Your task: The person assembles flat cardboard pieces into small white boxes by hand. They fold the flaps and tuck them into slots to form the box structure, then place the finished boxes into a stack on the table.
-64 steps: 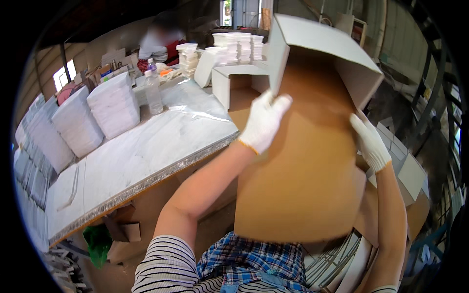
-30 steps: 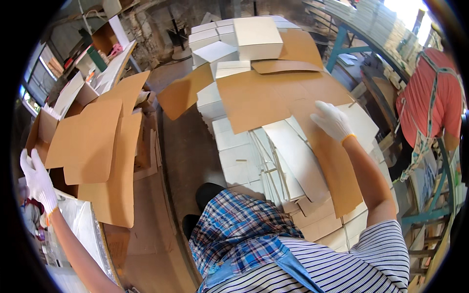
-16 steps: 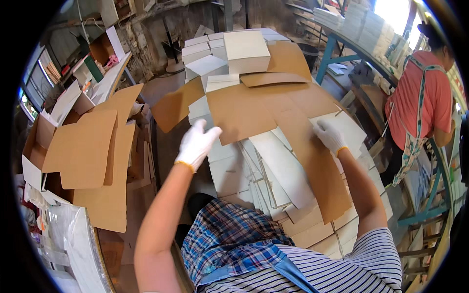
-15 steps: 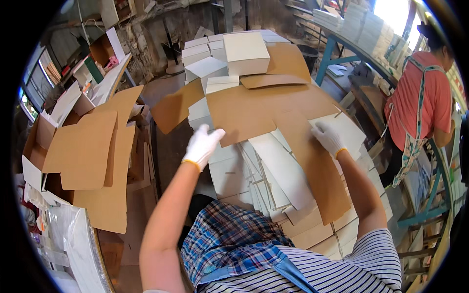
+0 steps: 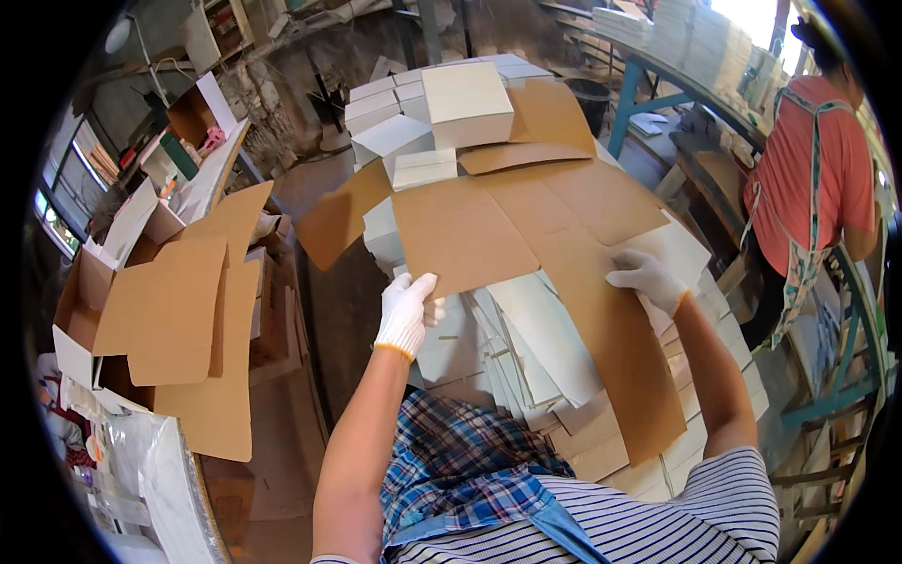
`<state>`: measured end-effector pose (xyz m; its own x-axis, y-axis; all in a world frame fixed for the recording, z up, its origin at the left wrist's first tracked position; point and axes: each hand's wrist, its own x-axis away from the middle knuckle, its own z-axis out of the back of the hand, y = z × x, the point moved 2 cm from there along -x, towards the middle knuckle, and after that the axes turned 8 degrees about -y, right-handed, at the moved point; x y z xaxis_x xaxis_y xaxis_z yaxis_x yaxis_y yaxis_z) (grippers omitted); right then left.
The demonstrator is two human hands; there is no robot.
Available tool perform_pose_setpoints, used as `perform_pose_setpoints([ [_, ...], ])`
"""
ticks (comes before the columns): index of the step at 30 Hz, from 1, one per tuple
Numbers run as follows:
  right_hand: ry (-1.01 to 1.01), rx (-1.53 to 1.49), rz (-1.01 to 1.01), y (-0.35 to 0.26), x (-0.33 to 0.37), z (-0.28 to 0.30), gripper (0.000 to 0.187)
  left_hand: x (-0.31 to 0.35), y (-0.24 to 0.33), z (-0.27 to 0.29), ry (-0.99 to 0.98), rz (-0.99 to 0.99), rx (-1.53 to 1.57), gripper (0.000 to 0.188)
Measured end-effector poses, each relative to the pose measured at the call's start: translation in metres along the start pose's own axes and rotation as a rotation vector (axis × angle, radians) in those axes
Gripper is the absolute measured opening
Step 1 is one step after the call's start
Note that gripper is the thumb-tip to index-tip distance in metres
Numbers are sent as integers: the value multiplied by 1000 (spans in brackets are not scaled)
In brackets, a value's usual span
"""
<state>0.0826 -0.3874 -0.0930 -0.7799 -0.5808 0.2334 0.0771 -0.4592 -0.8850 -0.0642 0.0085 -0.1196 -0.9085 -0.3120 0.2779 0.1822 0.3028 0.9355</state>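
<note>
A large brown cardboard sheet [image 5: 460,227], cut with flaps, lies over the stacks in front of me; one long strip of it reaches down toward my apron. My left hand [image 5: 406,312], in a white knit glove, is closed on its lower left corner, thumb on top and the other fingers partly hidden. At the sheet's right inner edge is my gloved right hand [image 5: 650,280], thumb and fingers apart, fingertips over the cardboard. Beneath the sheet, white flat card pieces [image 5: 545,324] lie in an uneven pile. A white box [image 5: 467,103] stands at the far end.
To the left, folded brown cardboard [image 5: 164,310] rests across an open carton beside a bench [image 5: 202,188]. A co-worker in a pink shirt [image 5: 822,179] stands at the right. A blue-legged table [image 5: 628,108] carries white stacks behind. Another brown sheet [image 5: 343,211] sticks out left of the pile.
My left hand has moved down and right and closed on the cardboard's corner. The right hand has shifted slightly right and down. The sheet's near strip sits a little lower and farther right.
</note>
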Motion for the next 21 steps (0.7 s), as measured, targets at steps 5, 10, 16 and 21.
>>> perform_pose_setpoints([
  [5,-227,-3,-369,-12,52,17,53,74,0,-19,-10,-19,19,20],
  [10,-212,-459,-560,18,69,31,63,130,0,-36,-10,6,-52,19],
  [16,316,-801,-453,57,68,27,41,130,-7,-35,-4,-45,-140,21],
  [21,408,-959,-262,71,61,38,29,130,12,-55,-63,-76,-131,22],
])
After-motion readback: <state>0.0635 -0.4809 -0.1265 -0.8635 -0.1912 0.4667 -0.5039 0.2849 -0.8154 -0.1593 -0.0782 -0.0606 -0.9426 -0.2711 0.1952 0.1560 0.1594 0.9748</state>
